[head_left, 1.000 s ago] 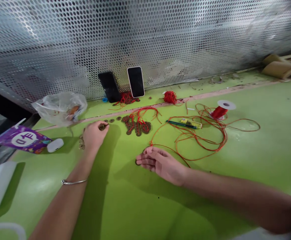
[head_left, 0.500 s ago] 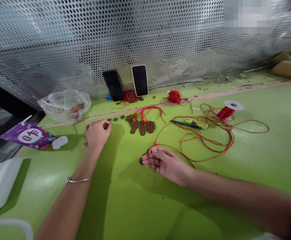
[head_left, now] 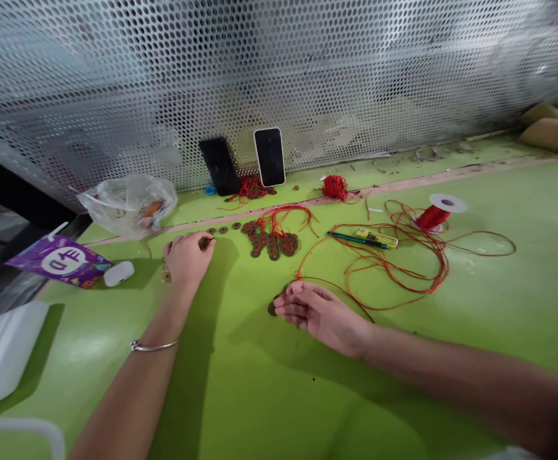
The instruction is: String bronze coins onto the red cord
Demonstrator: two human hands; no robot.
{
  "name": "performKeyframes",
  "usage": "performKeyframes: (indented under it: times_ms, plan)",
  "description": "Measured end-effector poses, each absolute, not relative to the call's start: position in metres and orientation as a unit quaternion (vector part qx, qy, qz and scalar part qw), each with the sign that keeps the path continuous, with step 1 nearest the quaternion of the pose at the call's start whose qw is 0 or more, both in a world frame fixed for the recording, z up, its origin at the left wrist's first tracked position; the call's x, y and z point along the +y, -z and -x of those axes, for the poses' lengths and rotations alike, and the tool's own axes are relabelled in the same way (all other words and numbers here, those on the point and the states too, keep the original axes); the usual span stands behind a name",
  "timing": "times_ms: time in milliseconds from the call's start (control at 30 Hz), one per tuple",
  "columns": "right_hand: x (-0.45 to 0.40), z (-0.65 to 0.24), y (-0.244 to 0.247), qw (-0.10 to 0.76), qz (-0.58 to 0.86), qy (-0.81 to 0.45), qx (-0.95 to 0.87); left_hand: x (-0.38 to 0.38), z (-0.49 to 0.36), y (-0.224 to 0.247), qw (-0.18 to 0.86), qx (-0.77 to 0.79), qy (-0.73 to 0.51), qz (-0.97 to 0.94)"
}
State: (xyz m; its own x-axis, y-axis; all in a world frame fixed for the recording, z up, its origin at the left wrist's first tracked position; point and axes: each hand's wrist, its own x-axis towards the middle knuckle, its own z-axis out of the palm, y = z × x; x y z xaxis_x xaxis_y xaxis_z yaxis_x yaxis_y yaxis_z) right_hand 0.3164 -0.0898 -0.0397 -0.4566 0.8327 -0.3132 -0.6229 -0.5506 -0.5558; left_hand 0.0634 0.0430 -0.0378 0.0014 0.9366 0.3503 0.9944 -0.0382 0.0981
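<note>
My left hand (head_left: 188,255) is closed in a pinch at the left of the green table, with a dark round coin (head_left: 205,243) at its thumb and fingertips. More coins lie partly hidden by that hand, and a short row of loose coins (head_left: 223,230) runs to its right. My right hand (head_left: 320,313), lower and near the middle, has its fingers closed on brown coins (head_left: 274,308), partly covered by the fingers. Red cord (head_left: 302,271) trails from there. Between the hands, farther back, lie bundles of coins (head_left: 273,246) tied with red cord.
A spool of red cord (head_left: 431,218), looped cord, a green pen (head_left: 355,239) and a yellow packet (head_left: 377,237) lie right. Two phones (head_left: 270,156) lean on the mesh wall, near a red cord ball (head_left: 335,187). A plastic bag (head_left: 126,204), purple pouch (head_left: 63,262) and white case (head_left: 119,274) stand left.
The whole view has shifted very slightly, the left side moving a little to the right. Both hands keep the same pose, and nothing has been let go.
</note>
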Motion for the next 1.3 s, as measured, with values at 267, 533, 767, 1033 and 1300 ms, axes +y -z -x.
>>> performKeyframes:
  times_ms: [267,533,767,1033,1300]
  plan:
    - [-0.090,-0.317,0.041,0.435,0.278,-0.834,-0.192,0.044,-0.066,0.042,0.086,-0.699,0.176,0.688]
    - [-0.091,-0.318,0.043,0.433,0.284,-0.832,-0.198,0.036,-0.055,0.043,0.072,-0.703,0.164,0.688]
    - [-0.091,-0.319,0.044,0.432,0.278,-0.832,-0.210,0.031,-0.029,0.053,0.011,-0.691,0.101,0.716]
    - [-0.091,-0.318,0.050,0.433,0.275,-0.830,-0.217,0.017,-0.029,0.050,0.026,-0.707,0.085,0.701]
    - [-0.091,-0.316,0.051,0.429,0.275,-0.828,-0.234,0.016,-0.031,0.046,0.015,-0.704,0.034,0.710]
